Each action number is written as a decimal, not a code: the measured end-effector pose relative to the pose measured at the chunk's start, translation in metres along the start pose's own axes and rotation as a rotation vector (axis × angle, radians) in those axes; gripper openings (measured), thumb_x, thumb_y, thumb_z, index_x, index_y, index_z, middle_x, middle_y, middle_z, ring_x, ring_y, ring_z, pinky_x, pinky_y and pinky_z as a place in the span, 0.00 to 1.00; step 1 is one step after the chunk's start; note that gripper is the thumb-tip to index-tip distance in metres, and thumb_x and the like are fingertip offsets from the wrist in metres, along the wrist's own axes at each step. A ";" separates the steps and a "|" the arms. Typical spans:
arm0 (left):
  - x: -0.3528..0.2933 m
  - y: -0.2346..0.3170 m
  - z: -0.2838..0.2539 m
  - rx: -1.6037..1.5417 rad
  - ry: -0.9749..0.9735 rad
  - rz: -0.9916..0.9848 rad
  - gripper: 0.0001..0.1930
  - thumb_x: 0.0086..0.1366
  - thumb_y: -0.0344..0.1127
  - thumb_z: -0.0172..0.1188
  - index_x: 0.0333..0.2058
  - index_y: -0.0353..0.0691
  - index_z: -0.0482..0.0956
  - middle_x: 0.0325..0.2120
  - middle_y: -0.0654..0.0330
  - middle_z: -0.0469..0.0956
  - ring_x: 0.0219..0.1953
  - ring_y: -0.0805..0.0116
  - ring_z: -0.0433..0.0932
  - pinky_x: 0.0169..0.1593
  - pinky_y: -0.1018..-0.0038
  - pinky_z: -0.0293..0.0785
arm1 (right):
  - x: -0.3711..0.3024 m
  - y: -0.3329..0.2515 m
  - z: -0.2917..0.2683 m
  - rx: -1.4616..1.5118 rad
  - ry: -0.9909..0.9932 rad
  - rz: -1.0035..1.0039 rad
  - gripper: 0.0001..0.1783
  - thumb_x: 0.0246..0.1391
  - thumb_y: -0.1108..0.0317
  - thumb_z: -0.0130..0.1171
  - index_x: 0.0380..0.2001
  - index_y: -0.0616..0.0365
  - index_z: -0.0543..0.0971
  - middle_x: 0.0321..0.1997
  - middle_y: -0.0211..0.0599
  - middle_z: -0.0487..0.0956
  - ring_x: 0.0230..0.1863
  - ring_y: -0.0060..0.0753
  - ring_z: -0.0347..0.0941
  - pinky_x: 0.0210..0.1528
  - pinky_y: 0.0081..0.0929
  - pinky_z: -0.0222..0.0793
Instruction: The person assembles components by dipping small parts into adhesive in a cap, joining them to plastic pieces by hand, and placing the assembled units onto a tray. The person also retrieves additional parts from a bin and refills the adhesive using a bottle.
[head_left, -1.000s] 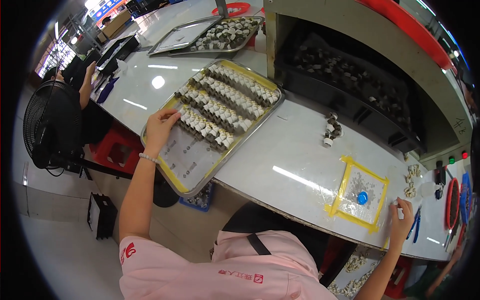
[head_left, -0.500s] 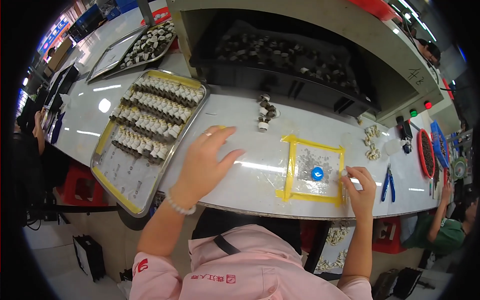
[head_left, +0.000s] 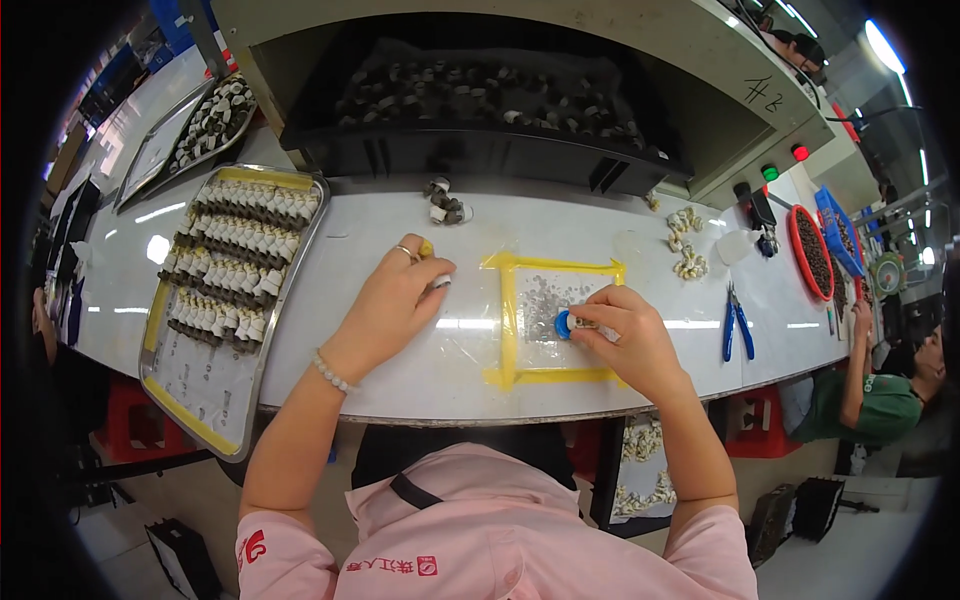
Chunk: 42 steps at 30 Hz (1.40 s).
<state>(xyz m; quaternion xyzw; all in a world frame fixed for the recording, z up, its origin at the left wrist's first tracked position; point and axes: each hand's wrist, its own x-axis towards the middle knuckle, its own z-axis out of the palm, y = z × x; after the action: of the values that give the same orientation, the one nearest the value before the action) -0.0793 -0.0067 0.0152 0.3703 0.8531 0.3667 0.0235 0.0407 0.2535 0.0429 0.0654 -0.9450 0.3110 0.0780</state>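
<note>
From the head camera, looking down over a pink shirt at a long white bench [head_left: 350,370], the left hand [head_left: 395,300] lies knuckles up on the bench with its fingers curled together, and a small pale piece [head_left: 441,282] shows at its fingertips, seemingly pinched, though the grip itself is hidden under the fingers. The right hand [head_left: 625,335] sits on the yellow-taped square [head_left: 505,320], fingers bunched and pressing down on a small blue cap [head_left: 563,323] at the middle of that square, with tiny grey bits scattered on the clear sheet around it. Off to the left, touching the bench's front edge, a metal tray [head_left: 160,385] carries rows of small wound parts [head_left: 235,255]; its far half is filled in neat lines, while its near half shows bare sheet, so by that measure the tray looks a bit over half loaded with room left to fill. A loose cluster of parts [head_left: 445,205] waits just beyond the left hand, and more pale ones [head_left: 685,245] lie beyond the taped square. Blue-handled cutters [head_left: 737,325] rest untouched to the right of the working hand. Behind it all, a dark bin [head_left: 480,110] holds many more loose parts. At the far right edge a seated co-worker in green [head_left: 875,400] bends toward another station.
</note>
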 end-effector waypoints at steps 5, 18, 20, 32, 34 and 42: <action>-0.021 0.022 0.002 -0.420 -0.033 -0.132 0.12 0.54 0.23 0.58 0.39 0.35 0.77 0.33 0.62 0.73 0.32 0.75 0.70 0.36 0.81 0.69 | 0.006 -0.003 -0.005 -0.091 -0.102 -0.007 0.12 0.39 0.74 0.66 0.33 0.59 0.82 0.30 0.37 0.76 0.31 0.35 0.73 0.33 0.27 0.71; -0.048 0.038 0.020 -0.977 -0.007 -0.271 0.16 0.58 0.17 0.56 0.46 0.30 0.75 0.38 0.62 0.69 0.36 0.79 0.67 0.40 0.85 0.68 | 0.004 -0.006 -0.001 -0.001 -0.038 0.069 0.13 0.39 0.76 0.66 0.33 0.62 0.82 0.29 0.37 0.76 0.29 0.34 0.72 0.32 0.25 0.68; -0.049 0.038 0.024 -0.922 0.016 -0.205 0.16 0.58 0.20 0.57 0.46 0.32 0.75 0.36 0.63 0.69 0.34 0.80 0.68 0.38 0.85 0.68 | 0.001 -0.008 -0.003 0.062 -0.026 0.105 0.13 0.39 0.77 0.66 0.34 0.62 0.81 0.29 0.37 0.76 0.30 0.32 0.72 0.33 0.24 0.68; -0.061 0.059 0.047 -1.322 -0.018 -0.323 0.26 0.63 0.23 0.53 0.59 0.36 0.60 0.34 0.62 0.73 0.29 0.80 0.71 0.33 0.85 0.68 | -0.011 -0.005 0.005 0.539 0.057 0.133 0.14 0.42 0.76 0.65 0.37 0.61 0.81 0.33 0.35 0.79 0.35 0.26 0.73 0.39 0.22 0.67; -0.061 0.061 0.051 -1.393 0.032 -0.352 0.27 0.63 0.23 0.53 0.60 0.37 0.58 0.31 0.62 0.74 0.27 0.80 0.71 0.31 0.85 0.68 | -0.012 -0.008 0.007 0.600 0.046 0.138 0.14 0.43 0.76 0.65 0.38 0.61 0.81 0.33 0.35 0.78 0.35 0.26 0.72 0.40 0.21 0.66; -0.059 0.056 0.056 -1.461 0.033 -0.532 0.18 0.63 0.26 0.55 0.52 0.36 0.72 0.31 0.58 0.77 0.24 0.78 0.73 0.28 0.82 0.69 | -0.012 -0.020 0.012 0.700 0.010 0.114 0.14 0.43 0.75 0.66 0.37 0.62 0.81 0.33 0.35 0.78 0.35 0.24 0.72 0.41 0.21 0.66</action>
<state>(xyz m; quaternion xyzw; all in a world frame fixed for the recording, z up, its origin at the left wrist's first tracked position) 0.0149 0.0148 -0.0034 0.0384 0.4555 0.8235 0.3360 0.0543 0.2308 0.0428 0.0338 -0.7830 0.6199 0.0380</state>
